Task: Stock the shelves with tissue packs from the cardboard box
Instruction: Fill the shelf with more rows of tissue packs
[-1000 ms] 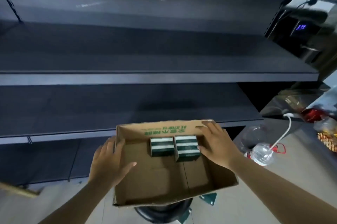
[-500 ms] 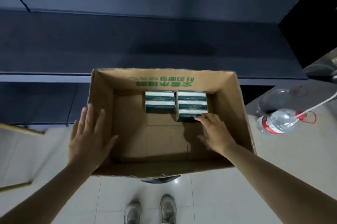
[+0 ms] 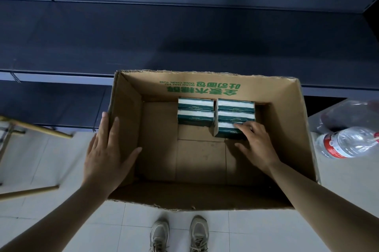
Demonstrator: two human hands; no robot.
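Nearest us, our grey sneakers stand on the pale floor tiles; above them sits the cardboard box; our left hand lies flat against its left wall with fingers straight, gripping nothing; a second ago it hovered off the rim, so the box is now steadied. Our right hand has dropped from the far rim to the box floor; its fingertips rest on the nearest tissue pack, thumb spread wide, not yet closed round it. Five packs remain against the far wall; beyond, the dark shelf shows none, so we judge a pick is imminent. A water bottle lies right.
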